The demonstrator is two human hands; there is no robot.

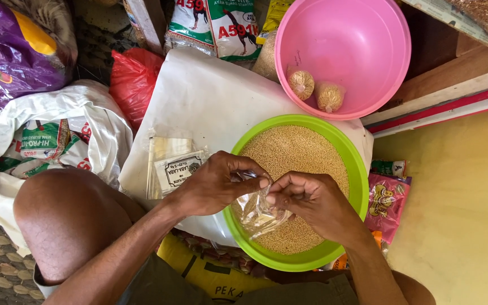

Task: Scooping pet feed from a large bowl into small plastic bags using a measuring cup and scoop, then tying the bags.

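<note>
My left hand (216, 183) and my right hand (314, 203) meet over a green bowl (357, 169) filled with fine yellow grain (295, 149). Both pinch the top of a small clear plastic bag (258, 214), which hangs empty and crumpled between them, just above the grain. A pink bowl (379, 34) stands behind the green one and holds two small tied bags of grain (301, 83). A stack of flat clear bags (170, 166) lies on white paper left of the green bowl.
The bowls rest on a white sheet (199, 96). A white sack (57, 135), a red bag (134, 79) and a purple bag (12, 51) lie to the left. Printed feed bags (216, 22) stand behind. Pink snack packets (385, 203) lie beside a yellow floor (458, 203) on the right.
</note>
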